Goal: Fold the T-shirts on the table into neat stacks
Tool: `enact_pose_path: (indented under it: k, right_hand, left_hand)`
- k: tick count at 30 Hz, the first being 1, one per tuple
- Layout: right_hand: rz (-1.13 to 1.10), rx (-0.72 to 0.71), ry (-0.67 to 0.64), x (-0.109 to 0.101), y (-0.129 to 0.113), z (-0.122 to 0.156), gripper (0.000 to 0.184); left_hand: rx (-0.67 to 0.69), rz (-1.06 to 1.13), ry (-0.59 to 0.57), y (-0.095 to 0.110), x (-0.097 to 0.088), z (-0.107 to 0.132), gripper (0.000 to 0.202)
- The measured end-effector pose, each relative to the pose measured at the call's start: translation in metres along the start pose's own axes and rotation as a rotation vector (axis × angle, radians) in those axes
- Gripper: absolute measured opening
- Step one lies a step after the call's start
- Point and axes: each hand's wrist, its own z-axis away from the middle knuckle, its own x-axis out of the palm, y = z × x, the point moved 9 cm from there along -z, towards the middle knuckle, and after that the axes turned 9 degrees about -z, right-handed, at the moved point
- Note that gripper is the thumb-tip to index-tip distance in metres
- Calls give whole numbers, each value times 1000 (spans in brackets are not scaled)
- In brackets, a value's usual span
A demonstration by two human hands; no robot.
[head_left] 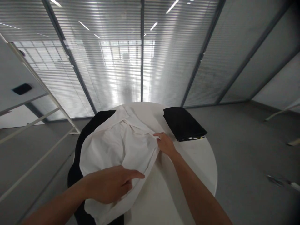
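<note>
A white garment [105,147] is spread loosely over the left half of a round white table [197,162], with gathered folds near its far end. Its exact kind cannot be made out. My right hand [165,143] pinches the garment's right edge between thumb and fingers. Lower on the same cloth lies my left hand [110,184], back toward me, index finger stretched along the edge and the other fingers curled in at the fabric. The thumb of that hand is hidden. Black cloth [81,145] shows beneath the garment and reaches over the table's left edge.
A folded black cloth item [184,123] lies at the table's right rear edge. A white-framed stand with a board [56,103] is at the left. Beyond the table runs a glass partition with blinds [117,78]. Furniture legs [281,111] show at the far right.
</note>
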Motion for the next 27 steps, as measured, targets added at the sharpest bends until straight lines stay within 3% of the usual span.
enact_pose_path:
  k: [3, 6, 13, 18, 22, 27]
  right_hand:
    - [2, 31, 52, -7, 7, -1, 37]
    - [17, 33, 68, -8, 11, -2, 35]
    - [33, 13, 57, -10, 10, -4, 36]
    - [29, 50, 123, -24, 16, -8, 35]
    - [-31, 63, 146, -31, 21, -12, 34]
    - [-11, 142, 94, -26, 27, -13, 36]
  left_hand:
    - [79, 103, -47, 11, 9, -16, 54]
    - [102, 144, -42, 8, 13, -18, 57]
    - [-110, 23, 104, -39, 6, 11, 54]
    - [-164, -38, 85, -61, 22, 28, 52]
    - [-158, -63, 87, -59, 31, 34, 54]
    - [-1, 25, 112, -31, 16, 27, 46]
